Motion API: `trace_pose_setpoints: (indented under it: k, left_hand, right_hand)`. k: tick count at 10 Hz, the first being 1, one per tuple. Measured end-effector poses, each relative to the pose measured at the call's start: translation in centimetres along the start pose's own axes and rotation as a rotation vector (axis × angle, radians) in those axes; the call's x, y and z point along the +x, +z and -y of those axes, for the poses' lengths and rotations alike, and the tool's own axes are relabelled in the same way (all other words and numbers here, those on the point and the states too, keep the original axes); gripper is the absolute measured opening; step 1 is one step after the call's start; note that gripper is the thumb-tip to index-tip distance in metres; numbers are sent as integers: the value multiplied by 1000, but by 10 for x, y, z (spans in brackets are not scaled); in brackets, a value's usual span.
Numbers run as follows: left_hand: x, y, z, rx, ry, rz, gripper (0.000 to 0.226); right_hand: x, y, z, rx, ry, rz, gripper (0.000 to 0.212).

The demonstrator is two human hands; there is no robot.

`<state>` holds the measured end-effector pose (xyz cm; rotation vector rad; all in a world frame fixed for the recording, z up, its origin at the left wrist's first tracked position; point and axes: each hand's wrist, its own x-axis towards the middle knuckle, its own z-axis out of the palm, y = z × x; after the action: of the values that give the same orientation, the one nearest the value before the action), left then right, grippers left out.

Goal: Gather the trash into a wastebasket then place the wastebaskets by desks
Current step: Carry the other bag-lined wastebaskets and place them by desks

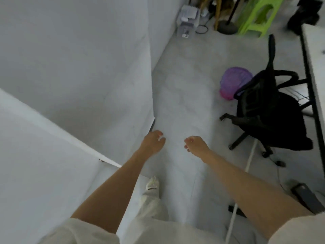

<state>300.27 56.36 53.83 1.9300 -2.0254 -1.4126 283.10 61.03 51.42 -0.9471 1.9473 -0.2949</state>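
Both arms reach forward and down over the pale floor (184, 95). The left hand (153, 142) hangs with loosely curled fingers and holds nothing; the right hand (196, 144) does the same, fingers slack and empty, a little apart from the left. The picture is blurred, so fine detail of the fingers is hard to read. Taking the black office chair (269, 110) as the landmark: the purple mesh wastebasket (233, 81) stands on the floor just beside the chair, on its far left side, partly hidden behind the chair's backrest, with a pink band showing at its base. The hands are well apart from the chair, to its near left. A white desk (314, 67) with a black edge runs along the chair's right side. Beyond the chair, farther off, stands a green plastic stool (258, 16), and left of that a clear plastic box (188, 20) against the white wall (70, 59). Nearer than the chair, a light shoe (152, 184) is planted on the floor.
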Motion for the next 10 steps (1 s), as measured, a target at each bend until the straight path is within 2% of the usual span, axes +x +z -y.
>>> trace_pose_setpoints:
  k: [1, 2, 3, 5, 6, 9, 10]
  left_hand:
    - [84, -13, -50, 57, 35, 72, 37]
    - [151, -28, -95, 127, 122, 75, 34]
    - [222, -31, -156, 229, 189, 147, 35]
    - [345, -13, -273, 352, 279, 269, 36]
    - [427, -8, -349, 354, 293, 209, 36]
    - [622, -33, -534, 378, 346, 254, 36]
    - [684, -41, -575, 401, 329, 274, 37]
  right_hand:
    - [59, -45, 13, 50, 108, -49, 35]
    - [105, -89, 26, 145, 124, -130, 33]
    - [148, -145, 35, 237, 179, -189, 32]
    - [256, -246, 36, 337, 242, -242, 32]
    - [339, -314, 42, 352, 244, -238, 33]
    - [514, -490, 102, 424, 251, -205, 32]
    - [573, -544, 117, 462, 245, -239, 33]
